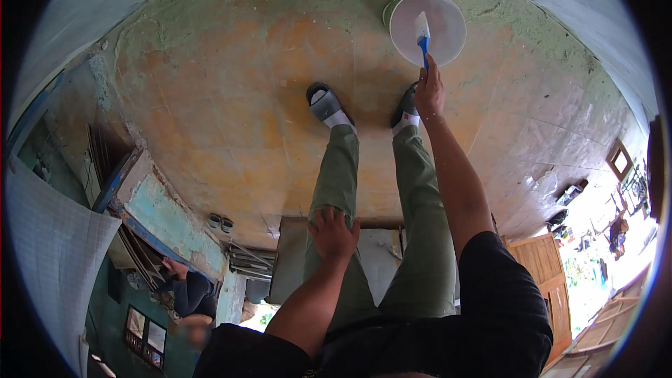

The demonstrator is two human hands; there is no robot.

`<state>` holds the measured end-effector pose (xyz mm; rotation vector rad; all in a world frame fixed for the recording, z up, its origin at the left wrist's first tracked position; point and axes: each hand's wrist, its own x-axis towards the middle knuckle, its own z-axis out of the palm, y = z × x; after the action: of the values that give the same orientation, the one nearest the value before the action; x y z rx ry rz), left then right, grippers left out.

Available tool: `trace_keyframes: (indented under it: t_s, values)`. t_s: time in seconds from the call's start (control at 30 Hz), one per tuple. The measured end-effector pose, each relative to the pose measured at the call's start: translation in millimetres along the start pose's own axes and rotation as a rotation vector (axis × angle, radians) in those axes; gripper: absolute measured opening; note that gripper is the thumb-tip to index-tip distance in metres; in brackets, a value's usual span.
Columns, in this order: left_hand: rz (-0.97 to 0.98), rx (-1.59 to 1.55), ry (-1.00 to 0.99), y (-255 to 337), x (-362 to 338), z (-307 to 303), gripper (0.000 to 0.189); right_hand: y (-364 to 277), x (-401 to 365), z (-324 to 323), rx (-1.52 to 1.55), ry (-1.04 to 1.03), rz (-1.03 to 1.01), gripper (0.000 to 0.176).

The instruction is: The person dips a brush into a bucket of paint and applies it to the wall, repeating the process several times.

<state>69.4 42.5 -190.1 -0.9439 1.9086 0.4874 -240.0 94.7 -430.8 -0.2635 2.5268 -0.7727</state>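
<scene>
A paintbrush [423, 33] with a blue handle and pale bristles is in my right hand [429, 87], whose fingers are wrapped round the handle. Its bristles show over the opening of a round bucket [453, 22] with a whitish inside and a green outer side. Whether the bristles touch anything in the bucket I cannot tell. My left hand [334, 234] rests on my left knee, on the green trousers [338, 175], with its fingers spread and nothing in it.
Stained tiles cover the floor [231, 126]. A pair of sandals [220, 222] lies at the lower left, near a peeling low wall [164, 213]. Another person [194, 295] is beyond it. A wooden door [539, 266] stands at the lower right, beside a bright opening.
</scene>
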Motion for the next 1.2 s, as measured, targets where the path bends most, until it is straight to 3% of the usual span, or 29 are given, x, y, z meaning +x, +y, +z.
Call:
trace_keyframes:
  t_s: [1.2]
  values:
    - [0.033,0.049,0.036,-2,-1,0,0.049,-7,-10,2,-0.024,-0.017,-0.012,0.039]
